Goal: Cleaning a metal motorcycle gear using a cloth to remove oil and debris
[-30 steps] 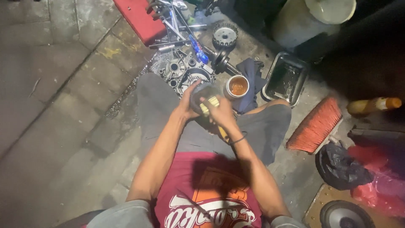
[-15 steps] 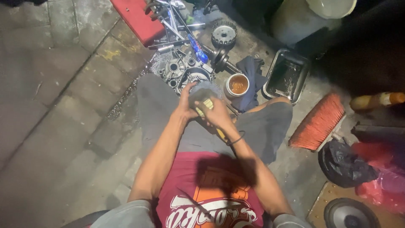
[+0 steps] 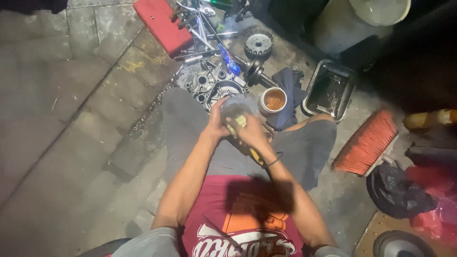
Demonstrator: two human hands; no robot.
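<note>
Grey metal part (image 3: 236, 107) sits gripped in the left hand (image 3: 216, 124) over the lap, right hand (image 3: 251, 133) closed on a yellow tool (image 3: 243, 121) against it; cup (image 3: 273, 100) and engine case (image 3: 212, 84) lie just beyond on the floor.

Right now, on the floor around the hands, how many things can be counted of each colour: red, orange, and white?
Red: 1, the flat red case.
Orange: 1, the orange brush head.
White: 2, the big white bucket and the small white cup of brownish liquid.
Total: 4.
</note>
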